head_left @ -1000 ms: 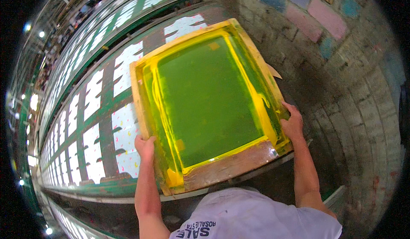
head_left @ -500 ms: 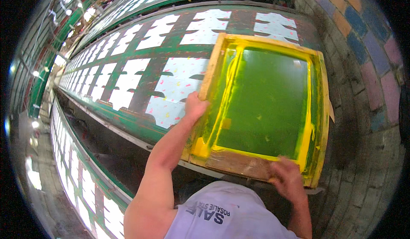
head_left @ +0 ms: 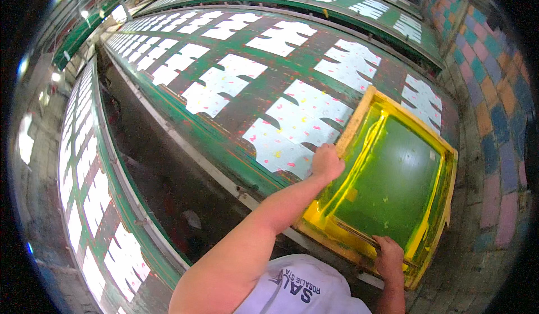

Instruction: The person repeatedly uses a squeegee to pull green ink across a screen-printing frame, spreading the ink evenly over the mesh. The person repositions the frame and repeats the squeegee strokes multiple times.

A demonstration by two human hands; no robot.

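Note:
A wooden screen-printing frame (head_left: 353, 123) lies at the right end of the long table, its green mesh (head_left: 400, 176) streaked with yellow ink (head_left: 368, 145) along the left side. My left hand (head_left: 328, 163) is closed around the frame's left rail. Near the frame's front edge, my right hand (head_left: 388, 258) grips a long squeegee (head_left: 355, 232), which lies across the near end of the mesh. Its fingers are partly hidden. Beside the left hand are white cut fabric pieces (head_left: 303, 117) with small pink and yellow marks, laid flat on the table.
The green-and-brown printing table (head_left: 230, 157) runs away to the far left with rows of white pieces. A parallel table (head_left: 115, 213) stands at left across a dark gap. More tables lie beyond. A colored block wall (head_left: 491, 117) rises at right.
The view has swung, so the frame appears lower and further right. The squeegee, earlier showing its broad brown face at the near end, now appears as a narrow bar. My left hand stays on the rail.

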